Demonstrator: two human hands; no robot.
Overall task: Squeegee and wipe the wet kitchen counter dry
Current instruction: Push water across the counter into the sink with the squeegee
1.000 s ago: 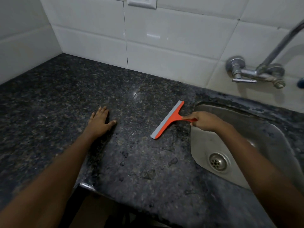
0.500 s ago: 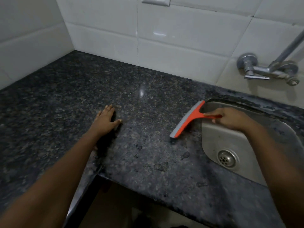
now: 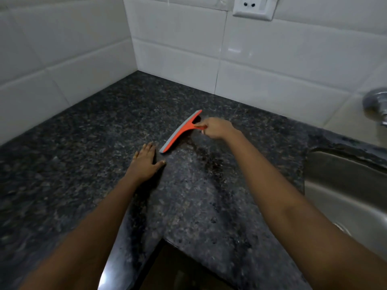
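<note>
An orange squeegee (image 3: 181, 131) with a grey rubber blade rests its blade on the dark speckled granite counter (image 3: 83, 147), angled from far right to near left. My right hand (image 3: 217, 128) is shut on its short orange handle. My left hand (image 3: 145, 162) lies flat on the counter, fingers apart, just near and left of the blade's lower end. A few water drops show on the stone near the front edge.
A steel sink (image 3: 343, 185) is set into the counter at the right, with a wall tap (image 3: 376, 103) above it. White tiled walls meet in a corner behind; a socket (image 3: 253, 7) sits high on the back wall. The counter's front edge has an inner corner (image 3: 163, 239).
My right hand has carried the squeegee left, away from the sink rim to the counter's middle, close to my left hand. The camera has swung left, so the sink sits at the frame's right edge.
</note>
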